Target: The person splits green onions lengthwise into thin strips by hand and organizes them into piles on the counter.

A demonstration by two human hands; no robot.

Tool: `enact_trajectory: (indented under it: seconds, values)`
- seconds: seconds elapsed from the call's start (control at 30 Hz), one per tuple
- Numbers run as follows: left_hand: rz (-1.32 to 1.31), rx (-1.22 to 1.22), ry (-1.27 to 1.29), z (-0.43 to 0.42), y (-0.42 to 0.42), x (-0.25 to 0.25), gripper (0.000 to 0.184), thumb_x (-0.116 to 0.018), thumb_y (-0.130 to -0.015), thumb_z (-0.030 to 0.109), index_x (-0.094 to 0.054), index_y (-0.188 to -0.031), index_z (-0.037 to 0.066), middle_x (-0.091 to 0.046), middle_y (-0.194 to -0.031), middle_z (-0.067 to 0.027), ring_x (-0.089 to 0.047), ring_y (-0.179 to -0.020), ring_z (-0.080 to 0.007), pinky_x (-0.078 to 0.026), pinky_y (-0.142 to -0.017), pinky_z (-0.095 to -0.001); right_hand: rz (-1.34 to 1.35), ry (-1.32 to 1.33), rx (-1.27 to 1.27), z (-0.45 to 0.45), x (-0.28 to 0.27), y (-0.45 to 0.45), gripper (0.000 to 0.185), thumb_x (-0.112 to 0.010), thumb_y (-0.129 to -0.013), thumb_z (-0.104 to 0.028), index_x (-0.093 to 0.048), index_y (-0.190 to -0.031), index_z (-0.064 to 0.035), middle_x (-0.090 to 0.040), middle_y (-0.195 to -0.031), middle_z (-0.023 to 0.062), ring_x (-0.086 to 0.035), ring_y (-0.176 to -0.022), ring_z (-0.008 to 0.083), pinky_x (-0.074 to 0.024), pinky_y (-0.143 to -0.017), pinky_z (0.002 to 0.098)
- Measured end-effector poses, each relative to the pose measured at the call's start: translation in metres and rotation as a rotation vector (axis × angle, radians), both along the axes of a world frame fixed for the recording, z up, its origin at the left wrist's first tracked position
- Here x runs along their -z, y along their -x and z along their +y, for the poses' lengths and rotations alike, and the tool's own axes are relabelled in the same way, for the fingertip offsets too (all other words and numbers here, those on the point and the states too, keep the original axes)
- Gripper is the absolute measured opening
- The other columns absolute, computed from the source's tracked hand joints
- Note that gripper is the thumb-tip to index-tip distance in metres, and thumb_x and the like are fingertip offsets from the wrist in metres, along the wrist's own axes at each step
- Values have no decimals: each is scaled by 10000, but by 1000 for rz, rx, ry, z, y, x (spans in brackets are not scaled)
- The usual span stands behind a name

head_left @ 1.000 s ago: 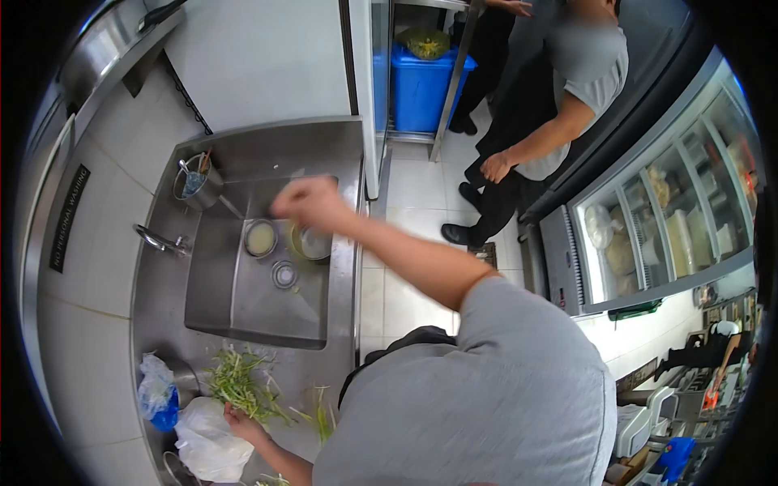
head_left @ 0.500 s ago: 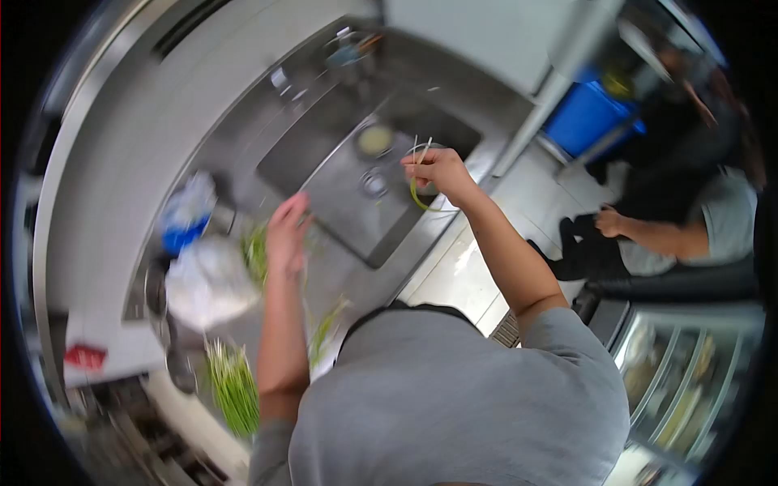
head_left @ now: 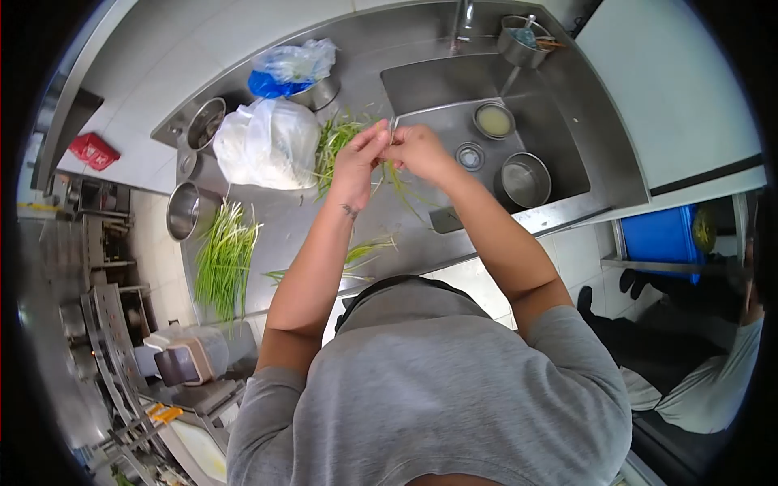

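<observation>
My left hand [head_left: 362, 162] and my right hand [head_left: 418, 151] meet above the near edge of the sink [head_left: 454, 105], fingers pinched together on thin green stalks [head_left: 397, 180] that hang down between them. Just left of my left hand lies a loose pile of greens [head_left: 331, 146] on the steel counter [head_left: 324, 219]. A white plastic bag [head_left: 267, 144] stands beside that pile. Long green stalks [head_left: 225, 259] form a neat bunch at the counter's left end. A few more stalks [head_left: 356, 257] lie near the front edge.
The sink holds a bowl of pale liquid [head_left: 493, 121] and a metal pot [head_left: 525, 180]. An empty-looking metal bowl [head_left: 191, 211] sits at the left, and a utensil pot [head_left: 523, 42] near the faucet [head_left: 463, 20]. A person [head_left: 689, 364] stands at the right by a blue bin [head_left: 660, 235].
The view has swung toward the counter. My left hand has risen from the greens and my right hand has come back from over the sink; the two now meet at the stalks.
</observation>
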State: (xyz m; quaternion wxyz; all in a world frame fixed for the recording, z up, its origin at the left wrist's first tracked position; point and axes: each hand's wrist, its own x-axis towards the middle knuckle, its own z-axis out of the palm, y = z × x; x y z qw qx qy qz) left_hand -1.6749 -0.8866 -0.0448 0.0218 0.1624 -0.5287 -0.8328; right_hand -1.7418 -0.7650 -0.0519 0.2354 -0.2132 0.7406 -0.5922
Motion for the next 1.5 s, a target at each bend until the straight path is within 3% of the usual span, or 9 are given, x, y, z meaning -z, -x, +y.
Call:
enact_trajectory:
  seconds: [0.13,0.37,0.77,0.97,1.17,1.27,1.37,1.47,1.5]
  values:
    - [109,-71,315,-13,-11,6,234,-640,-828,98,-632,-1034,-13,-637,-981,-73,-578,-865,-123,-446,-786,-254,42,-99,-123,-12,-1,2,162,-703,-712,-125,-670,-813,-3,-617,-639,67,-547,-513,117,-450,-506,273]
    - [135,-46,395,-23,-11,-8,148,-633,-820,43,-650,-945,-34,-665,-880,-79,-604,-757,-116,-477,-698,-234,47,-131,-177,-21,-28,-6,143,-721,-700,-127,-672,-772,-14,-605,-623,58,-536,-498,124,-444,-513,270]
    - [34,-182,109,-14,3,-23,157,-621,-852,138,-603,-873,-17,-662,-821,-66,-590,-680,-118,-444,-577,-237,-19,-49,-90,-13,-27,1,124,-722,-715,-99,-644,-691,-5,-531,-554,5,-456,-485,69,-358,-450,232]
    - [233,-350,1127,-4,13,-19,224,-546,-903,216,-593,-839,7,-636,-705,-137,-626,-633,-156,-453,-530,-261,48,-161,-100,-11,-31,1,126,-724,-689,-88,-638,-677,2,-539,-548,16,-481,-483,84,-376,-455,245]
    - [-161,-68,1069,-35,35,-34,228,-516,-892,219,-581,-856,3,-627,-726,-187,-644,-719,-304,-485,-614,-352,-57,-124,-85,-1,-15,3,143,-719,-713,-109,-631,-671,-3,-539,-551,13,-481,-483,80,-383,-459,234]
    - [-145,3,1530,-89,55,57,227,-536,-875,206,-615,-915,-3,-640,-901,-197,-641,-837,-288,-489,-708,-320,-170,-55,-65,7,-10,10,192,-740,-702,-135,-614,-621,-15,-548,-534,22,-493,-469,85,-382,-442,234]
    - [107,-87,1038,-65,41,42,251,-570,-862,192,-637,-1004,-3,-621,-1060,-173,-628,-904,-232,-482,-773,-298,-200,-28,-52,10,-9,12,197,-741,-700,-131,-607,-609,-18,-548,-533,23,-486,-460,86,-378,-433,232]
    - [70,144,292,-26,16,-10,255,-627,-834,171,-654,-1013,-9,-651,-1007,-115,-620,-844,-156,-484,-742,-272,-189,-6,-55,6,-4,14,177,-732,-706,-119,-610,-621,-22,-543,-541,20,-478,-469,82,-376,-438,230]
    - [84,150,332,-22,13,-9,245,-637,-829,168,-658,-996,-11,-654,-989,-106,-613,-835,-144,-474,-745,-266,-183,3,-61,4,-3,14,172,-730,-708,-116,-611,-623,-24,-541,-543,20,-478,-474,80,-375,-440,230]
